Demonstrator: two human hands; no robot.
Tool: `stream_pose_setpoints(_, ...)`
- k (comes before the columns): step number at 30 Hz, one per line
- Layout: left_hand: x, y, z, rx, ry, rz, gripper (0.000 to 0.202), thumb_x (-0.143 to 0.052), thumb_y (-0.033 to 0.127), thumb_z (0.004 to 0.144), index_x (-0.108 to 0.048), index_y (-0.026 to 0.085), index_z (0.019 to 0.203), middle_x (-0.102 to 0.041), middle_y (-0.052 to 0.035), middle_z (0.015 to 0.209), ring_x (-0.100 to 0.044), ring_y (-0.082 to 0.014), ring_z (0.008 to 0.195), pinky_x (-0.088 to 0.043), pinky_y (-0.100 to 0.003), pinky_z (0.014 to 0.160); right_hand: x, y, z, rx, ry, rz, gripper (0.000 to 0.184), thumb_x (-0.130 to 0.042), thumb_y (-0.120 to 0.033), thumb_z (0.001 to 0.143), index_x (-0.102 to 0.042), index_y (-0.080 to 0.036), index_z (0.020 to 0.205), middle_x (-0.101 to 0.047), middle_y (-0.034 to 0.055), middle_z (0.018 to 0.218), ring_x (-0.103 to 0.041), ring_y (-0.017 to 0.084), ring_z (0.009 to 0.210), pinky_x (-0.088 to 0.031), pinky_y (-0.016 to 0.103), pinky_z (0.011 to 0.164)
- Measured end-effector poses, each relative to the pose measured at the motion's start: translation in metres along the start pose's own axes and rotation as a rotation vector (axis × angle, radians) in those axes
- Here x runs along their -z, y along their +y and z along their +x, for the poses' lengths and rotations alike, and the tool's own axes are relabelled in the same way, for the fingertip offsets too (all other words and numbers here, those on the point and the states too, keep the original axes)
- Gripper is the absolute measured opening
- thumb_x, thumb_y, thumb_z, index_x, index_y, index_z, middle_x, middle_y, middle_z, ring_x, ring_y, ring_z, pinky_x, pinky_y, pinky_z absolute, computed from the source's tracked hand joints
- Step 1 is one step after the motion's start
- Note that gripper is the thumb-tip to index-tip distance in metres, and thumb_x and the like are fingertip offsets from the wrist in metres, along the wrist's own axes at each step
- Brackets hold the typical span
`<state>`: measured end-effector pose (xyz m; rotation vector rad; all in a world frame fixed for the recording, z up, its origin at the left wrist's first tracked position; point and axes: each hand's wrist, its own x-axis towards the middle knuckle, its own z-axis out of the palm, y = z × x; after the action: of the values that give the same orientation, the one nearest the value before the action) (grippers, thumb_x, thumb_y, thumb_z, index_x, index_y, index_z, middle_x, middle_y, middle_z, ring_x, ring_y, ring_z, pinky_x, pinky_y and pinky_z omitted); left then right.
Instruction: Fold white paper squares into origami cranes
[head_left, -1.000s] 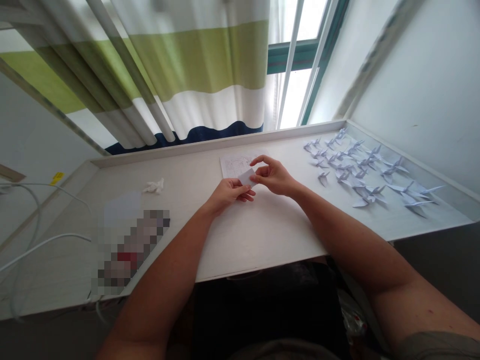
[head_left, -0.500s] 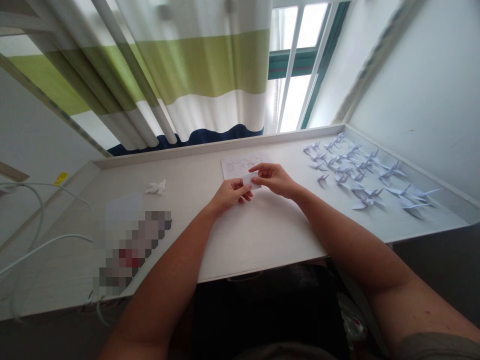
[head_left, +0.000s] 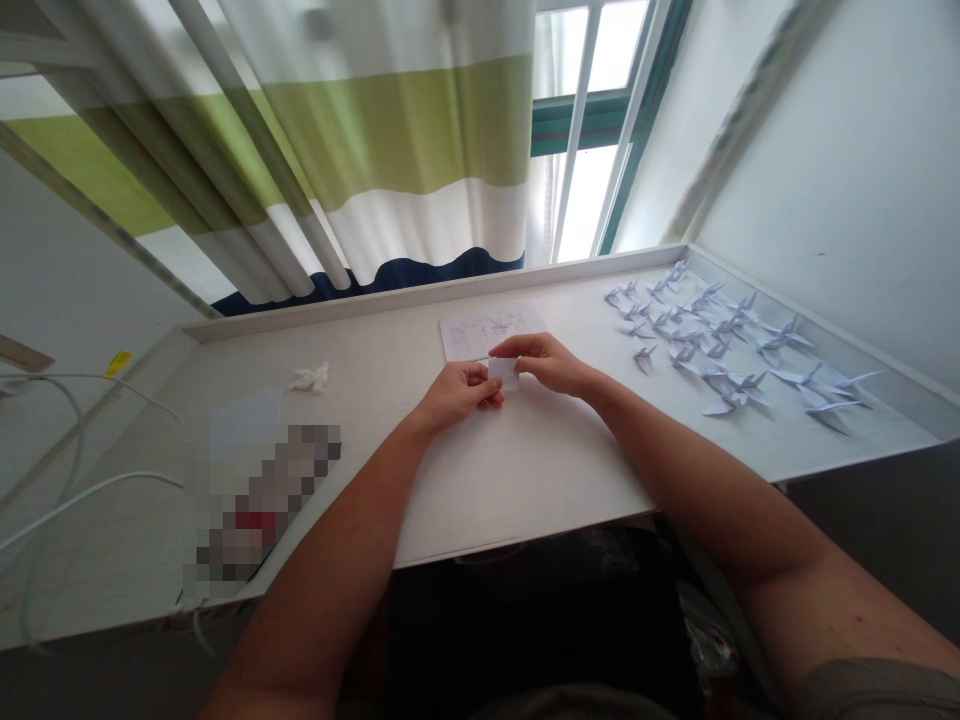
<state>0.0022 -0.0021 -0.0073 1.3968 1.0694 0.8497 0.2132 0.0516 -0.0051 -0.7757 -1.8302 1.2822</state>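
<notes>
Paper (head_left: 504, 374) is resting between the two hands, in front of the person and seemingly just above the table (head_left: 517, 470). The left hand (head_left: 456, 392) is pinching its lower left side, the thumb lying on the face and the fingers curling behind. The right hand (head_left: 551, 362) is gripping it too, narrowly, thumb at the upper right edge and forefinger reaching along the top. Neither hand is holding anything else that shows.

As for progress, this piece is looking small, straight-edged and flat, so some folding is probably behind it, though the creases are too fine to make out. It is showing no wings, neck or tail; judged by that, most of its shaping is being left undone.

On the left, a pale sheet (head_left: 244, 420) is lying flat; whether it is serving as unfolded stock, I cannot tell. Slightly farther off, a crumpled tissue (head_left: 309, 378) is sitting alone.

Over on the right, well apart from the hands, more than a dozen cranes (head_left: 731, 385) are standing in a loose cluster, wings spreading; these are appearing finished. Just beyond the hands, a printed sheet (head_left: 472, 330) is lying flat, its marks too small to read. Farthest back, a striped curtain (head_left: 397, 130) is hanging beside the window (head_left: 577, 125).
</notes>
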Motion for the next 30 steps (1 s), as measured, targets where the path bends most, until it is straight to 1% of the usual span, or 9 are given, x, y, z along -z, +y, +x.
stream_pose_setpoints(2, -0.0010, 0.0021, -0.0005, -0.012, 0.010, 0.030, 0.023, -0.084, 0.033, 0.087, -0.071, 0.015, 0.078, -0.076, -0.0061, 0.074, -0.069, -0.0143, 0.067, -0.054, -0.027, 0.069, -0.0006, -0.0005, -0.0012, -0.005, -0.044, 0.001, 0.031, -0.068, -0.017, 0.076, -0.082, -0.020, 0.103, -0.082, 0.0066, 0.103, -0.073, 0.024, 0.098, -0.057, 0.038, 0.089)
stream_pose_setpoints(4, -0.0012, 0.0034, -0.0004, -0.031, 0.019, 0.061, 0.023, -0.081, 0.034, 0.088, -0.071, 0.015, 0.078, -0.075, -0.0052, 0.073, -0.068, -0.0140, 0.067, -0.053, -0.026, 0.067, -0.0015, -0.0010, -0.0018, -0.001, -0.049, 0.012, 0.024, -0.074, -0.025, 0.081, -0.081, -0.019, 0.103, -0.081, 0.0062, 0.096, -0.073, 0.022, 0.089, -0.057, 0.036, 0.082)
stream_pose_setpoints(8, 0.0002, 0.0019, 0.0009, -0.070, -0.016, 0.056, 0.030, -0.083, 0.042, 0.088, -0.070, 0.015, 0.080, -0.075, -0.0061, 0.080, -0.075, -0.0183, 0.079, -0.054, -0.026, 0.067, -0.0036, -0.0006, -0.0016, 0.023, -0.034, -0.037, 0.029, -0.083, -0.039, 0.083, -0.080, -0.019, 0.104, -0.072, 0.0013, 0.076, -0.064, 0.016, 0.070, -0.050, 0.031, 0.065)
stream_pose_setpoints(12, -0.0003, -0.0032, 0.0025, -0.017, -0.037, -0.075, 0.037, -0.087, 0.047, 0.085, -0.072, 0.014, 0.093, -0.080, -0.0106, 0.090, -0.080, -0.0217, 0.084, -0.057, -0.029, 0.072, -0.0043, 0.0027, -0.0004, 0.057, -0.014, -0.029, 0.028, -0.081, -0.043, 0.085, -0.080, -0.019, 0.100, -0.073, 0.0030, 0.082, -0.065, 0.017, 0.075, -0.052, 0.032, 0.068)
stream_pose_setpoints(15, -0.0025, -0.0055, 0.0037, 0.026, -0.012, -0.137, 0.038, -0.089, 0.045, 0.085, -0.069, 0.013, 0.089, -0.082, -0.0132, 0.093, -0.081, -0.0221, 0.081, -0.058, -0.029, 0.069, -0.0038, 0.0058, 0.0001, 0.065, 0.024, -0.088, 0.028, -0.079, -0.042, 0.087, -0.081, -0.020, 0.104, -0.074, 0.0043, 0.087, -0.064, 0.017, 0.074, -0.052, 0.032, 0.067)
stream_pose_setpoints(18, -0.0041, -0.0052, 0.0041, 0.052, 0.011, -0.154, 0.037, -0.089, 0.041, 0.086, -0.066, 0.013, 0.083, -0.082, -0.0146, 0.093, -0.081, -0.0220, 0.079, -0.057, -0.028, 0.068, -0.0032, 0.0066, -0.0003, 0.106, 0.048, -0.243, 0.028, -0.074, -0.038, 0.092, -0.083, -0.023, 0.113, -0.075, 0.0053, 0.094, -0.064, 0.017, 0.074, -0.053, 0.034, 0.071)
stream_pose_setpoints(22, -0.0039, -0.0036, 0.0034, 0.087, 0.031, -0.183, 0.032, -0.089, 0.038, 0.087, -0.069, 0.013, 0.092, -0.083, -0.0140, 0.091, -0.081, -0.0225, 0.079, -0.059, -0.030, 0.069, -0.0029, 0.0029, -0.0017, 0.192, 0.028, -0.356, 0.024, -0.068, -0.033, 0.096, -0.084, -0.027, 0.114, -0.075, 0.0072, 0.104, -0.069, 0.020, 0.086, -0.057, 0.037, 0.079)
stream_pose_setpoints(25, -0.0029, -0.0031, 0.0028, 0.093, 0.041, -0.200, 0.033, -0.090, 0.038, 0.086, -0.072, 0.013, 0.096, -0.083, -0.0131, 0.089, -0.081, -0.0232, 0.083, -0.060, -0.031, 0.073, -0.0031, -0.0008, -0.0026, 0.225, 0.020, -0.361, 0.021, -0.067, -0.032, 0.097, -0.084, -0.027, 0.109, -0.076, 0.0075, 0.107, -0.069, 0.021, 0.087, -0.058, 0.038, 0.080)
stream_pose_setpoints(30, -0.0007, -0.0034, 0.0031, 0.057, 0.022, -0.183, 0.037, -0.092, 0.042, 0.082, -0.076, 0.012, 0.097, -0.082, -0.0118, 0.088, -0.081, -0.0229, 0.087, -0.059, -0.030, 0.076, -0.0066, -0.0017, -0.0034, 0.223, 0.051, -0.326, 0.010, -0.066, -0.026, 0.090, -0.076, -0.022, 0.088, -0.076, 0.0067, 0.099, -0.069, 0.021, 0.091, -0.056, 0.036, 0.077)
